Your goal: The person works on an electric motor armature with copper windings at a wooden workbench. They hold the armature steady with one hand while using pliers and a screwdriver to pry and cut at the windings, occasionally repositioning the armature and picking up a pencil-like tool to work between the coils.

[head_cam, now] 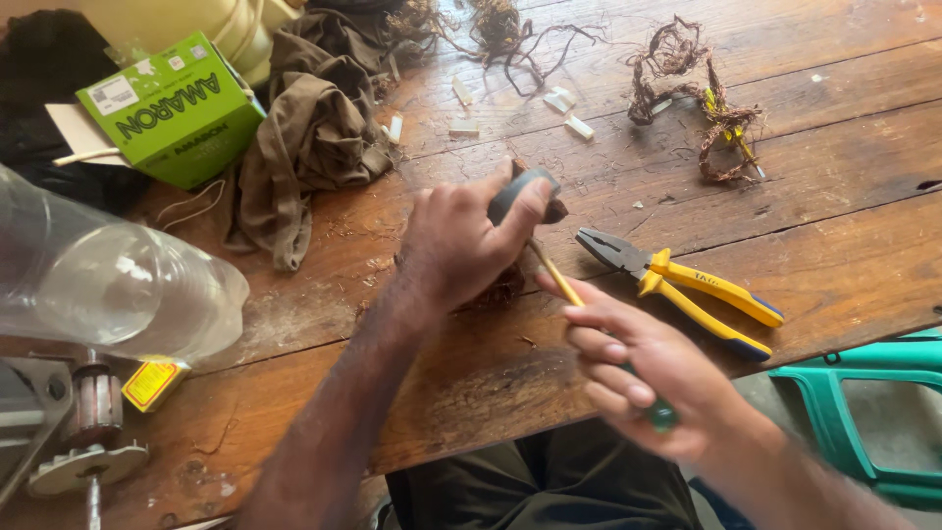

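On a scarred wooden bench (805,157), a person's left hand (456,245) is clenched around a small dark part (520,191), thumb pressed on top, while the right hand (648,378) pinches a green-handled screwdriver (659,412) whose yellowish shaft (554,275) runs up under that part. The part is held just above the bench, near its middle. The tip is hidden behind the left palm, so its seat cannot be told — and that is the likely trouble: if it slips off, the shaft could drive into the gripping fingers or skate across the wood. The part is small and held only by hand, so a hard twist might wrench it loose. Yellow-handled pliers (687,285) lie just beside the right hand, jaws toward the work; a slip of the wrist could knock them off the near edge. Tangles of old wire (697,98), a brown rag (314,137), a green box (172,108) and a clear plastic bottle (108,285) crowd the far and left sides.
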